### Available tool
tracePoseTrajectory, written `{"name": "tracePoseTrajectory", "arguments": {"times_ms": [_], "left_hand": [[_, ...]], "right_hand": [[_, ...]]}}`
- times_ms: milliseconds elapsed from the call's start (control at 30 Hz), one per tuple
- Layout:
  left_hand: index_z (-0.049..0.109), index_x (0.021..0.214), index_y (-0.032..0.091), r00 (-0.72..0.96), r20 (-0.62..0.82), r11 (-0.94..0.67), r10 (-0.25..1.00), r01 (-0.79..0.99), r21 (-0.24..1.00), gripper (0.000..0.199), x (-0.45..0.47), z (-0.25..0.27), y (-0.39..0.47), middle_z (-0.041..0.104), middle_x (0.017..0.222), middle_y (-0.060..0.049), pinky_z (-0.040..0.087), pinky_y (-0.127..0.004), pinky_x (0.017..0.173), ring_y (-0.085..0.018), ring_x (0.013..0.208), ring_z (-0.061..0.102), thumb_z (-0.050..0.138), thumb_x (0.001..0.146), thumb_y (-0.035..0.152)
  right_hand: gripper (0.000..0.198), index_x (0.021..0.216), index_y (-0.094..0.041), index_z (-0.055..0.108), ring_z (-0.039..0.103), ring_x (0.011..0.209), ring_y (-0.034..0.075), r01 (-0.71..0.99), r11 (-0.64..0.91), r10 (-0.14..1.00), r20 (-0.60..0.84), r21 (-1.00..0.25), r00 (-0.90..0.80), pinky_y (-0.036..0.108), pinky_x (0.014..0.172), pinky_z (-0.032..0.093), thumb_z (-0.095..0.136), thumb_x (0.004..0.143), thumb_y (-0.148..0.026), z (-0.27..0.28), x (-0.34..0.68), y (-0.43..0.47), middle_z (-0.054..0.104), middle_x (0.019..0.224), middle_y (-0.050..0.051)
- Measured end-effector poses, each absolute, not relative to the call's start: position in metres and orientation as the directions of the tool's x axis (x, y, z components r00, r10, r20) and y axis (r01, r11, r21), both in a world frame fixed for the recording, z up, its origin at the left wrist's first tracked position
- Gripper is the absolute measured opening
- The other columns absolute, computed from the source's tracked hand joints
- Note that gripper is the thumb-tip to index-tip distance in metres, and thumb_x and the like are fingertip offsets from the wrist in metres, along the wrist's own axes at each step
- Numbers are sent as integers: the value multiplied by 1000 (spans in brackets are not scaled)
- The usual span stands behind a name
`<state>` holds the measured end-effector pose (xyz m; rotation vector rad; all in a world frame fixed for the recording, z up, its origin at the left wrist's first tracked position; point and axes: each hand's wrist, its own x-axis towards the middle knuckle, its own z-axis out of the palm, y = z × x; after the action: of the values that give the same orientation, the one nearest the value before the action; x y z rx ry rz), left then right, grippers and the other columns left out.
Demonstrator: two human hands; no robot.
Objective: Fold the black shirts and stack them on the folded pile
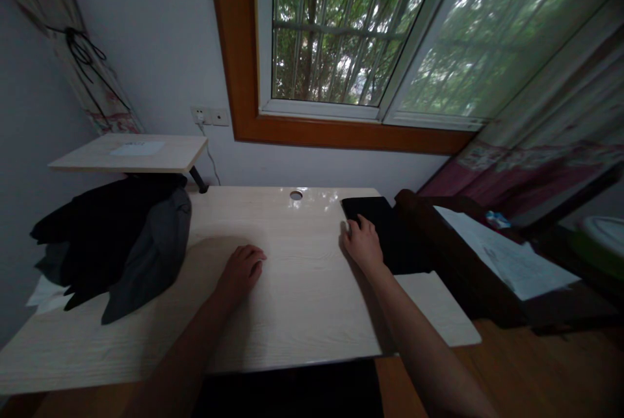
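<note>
My left hand [242,268] rests on the light wood-grain desk [292,314], its fingers loosely bent and nothing visible in them. Farther right, my right hand [363,242] lies at the left edge of a flat black item [390,229], which looks like folded cloth. Its fingers are apart and no held thing shows. Whether the fingertips press on the black item or the desk beside it, I cannot tell. On the desk's left side, a heap of black and dark grey clothing [121,236] sits partly under a raised shelf.
The raised shelf [180,155] carries a white paper [138,148]. A round hole [296,195] is near the desk's back edge. Right of the desk stands dark brown furniture [453,255] with a paper sheet [507,255] on it. The wall has a socket [200,115] and a barred window.
</note>
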<state>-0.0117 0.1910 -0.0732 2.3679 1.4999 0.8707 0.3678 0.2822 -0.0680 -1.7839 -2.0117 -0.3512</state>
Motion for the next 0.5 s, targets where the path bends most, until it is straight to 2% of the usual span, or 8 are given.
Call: {"name": "tracePoseTrajectory", "arguments": {"times_ms": [167,300,400,500], "left_hand": [[68,106,23,313,367,-466,876,748,473,22,-12,-73,191,65,111,-8,47,-45,98,-25,107,56,52,92,16],[68,107,24,311,368,-464,876,750,472,23,-12,-73,191,65,112,-8,48,-45,98,-25,108,56,52,92,17],[68,106,23,315,364,-465,876,752,467,22,-12,-73,191,65,112,-8,47,-45,99,-24,108,56,52,92,16],[68,105,23,312,373,-468,874,747,471,22,-12,-73,192,66,111,-8,47,-45,99,-24,107,56,53,92,16]], "right_hand": [[42,131,-14,62,40,141,39,978,187,897,422,-96,-130,60,115,32,46,95,-29,-72,363,282,46,153,18],[42,131,-14,63,44,142,30,923,373,871,380,-95,-313,50,120,33,38,99,-26,-76,350,275,50,151,16],[45,137,-13,60,45,142,26,886,437,858,368,-158,-358,43,120,37,35,101,-25,-84,341,273,51,151,14],[48,141,-13,56,44,143,26,877,416,872,378,-240,-310,45,120,37,36,101,-30,-92,340,277,49,152,14]]}}
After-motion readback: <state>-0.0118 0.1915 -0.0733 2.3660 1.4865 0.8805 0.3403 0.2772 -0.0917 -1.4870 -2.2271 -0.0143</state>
